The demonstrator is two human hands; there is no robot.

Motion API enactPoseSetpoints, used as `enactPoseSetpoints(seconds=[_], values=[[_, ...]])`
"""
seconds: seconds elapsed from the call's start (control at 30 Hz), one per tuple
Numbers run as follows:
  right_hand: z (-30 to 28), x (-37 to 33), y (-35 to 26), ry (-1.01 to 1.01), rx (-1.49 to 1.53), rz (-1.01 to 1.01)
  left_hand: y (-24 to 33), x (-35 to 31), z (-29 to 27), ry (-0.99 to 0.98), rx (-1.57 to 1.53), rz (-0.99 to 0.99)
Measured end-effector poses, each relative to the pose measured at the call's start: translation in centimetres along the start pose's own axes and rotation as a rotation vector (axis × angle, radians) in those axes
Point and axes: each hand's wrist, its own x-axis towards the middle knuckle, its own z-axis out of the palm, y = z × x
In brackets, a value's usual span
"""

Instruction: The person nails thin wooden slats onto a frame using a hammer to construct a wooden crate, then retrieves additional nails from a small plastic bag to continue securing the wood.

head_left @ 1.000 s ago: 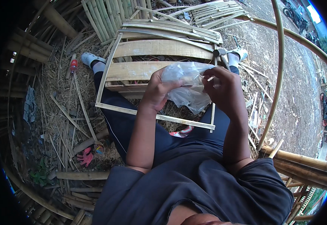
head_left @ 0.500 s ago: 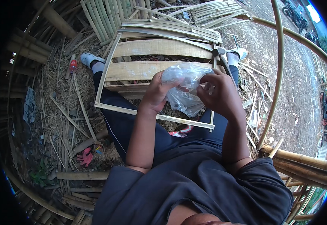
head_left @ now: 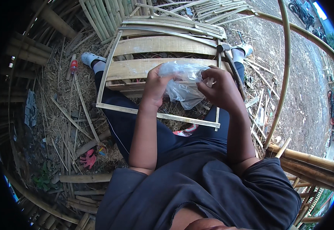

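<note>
A clear plastic bag (head_left: 184, 92) stretches between my two hands, above a slatted wooden platform and a thin frame of strips. My left hand (head_left: 155, 82) is closed on its left edge. The fingers of my right hand (head_left: 220, 87) pinch the right edge. The lower part of the bag hangs loose and crumpled. Whether anything lies inside it, I cannot tell. The frame of thin strips (head_left: 136, 110) rests across my thighs and the platform (head_left: 132, 69). Past my right hand, a hammer (head_left: 223, 48) lies at the right side of the frame.
Split bamboo strips (head_left: 220, 11) are piled beyond the platform. A bottle with a red label (head_left: 74, 66) and a red glove (head_left: 87, 158) lie on the littered ground at left. A bent bamboo pole (head_left: 285, 76) rises at right, with a bamboo rail (head_left: 316, 163) below it.
Both hands have shifted slightly to the left and up. The upper part of the bag is drawn flatter between them, and its hanging part has lifted a little.
</note>
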Motion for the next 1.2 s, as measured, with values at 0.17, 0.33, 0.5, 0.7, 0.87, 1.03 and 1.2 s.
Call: enactPoseSetpoints(seconds=[0.17, 0.33, 0.5, 0.7, 0.87, 1.03, 1.2], values=[[0.9, 0.1, 1.6, 0.021, 0.186, 0.147, -1.1, 0.8, -0.6, 0.116, 0.085, 0.093], [1.3, 0.1, 2.7, -0.045, -0.016, 0.142, -0.7, 0.2, -2.3, 0.101, 1.021, 0.333], [3.9, 0.1, 6.9, -0.415, -0.175, 0.207, 0.7, -0.6, -4.7, -0.098, 1.300, -0.007], [10.6, -0.1, 12.0, -0.731, -0.494, -0.042, 0.4, 0.0, -5.4, -0.104, 1.205, -0.023], [12.8, -1.6, 11.6, -0.685, -0.143, 0.281, 0.9, -0.5, -5.3, -0.115, 1.192, -0.022], [12.3, -1.2, 11.2, -0.672, -0.293, 0.326, 0.4, -0.2, -5.1, -0.239, 1.108, 0.000], [9.2, 0.0, 9.7, -0.553, 0.060, 0.297, 1.2, -0.4, -2.9, -0.303, 0.913, -0.141]])
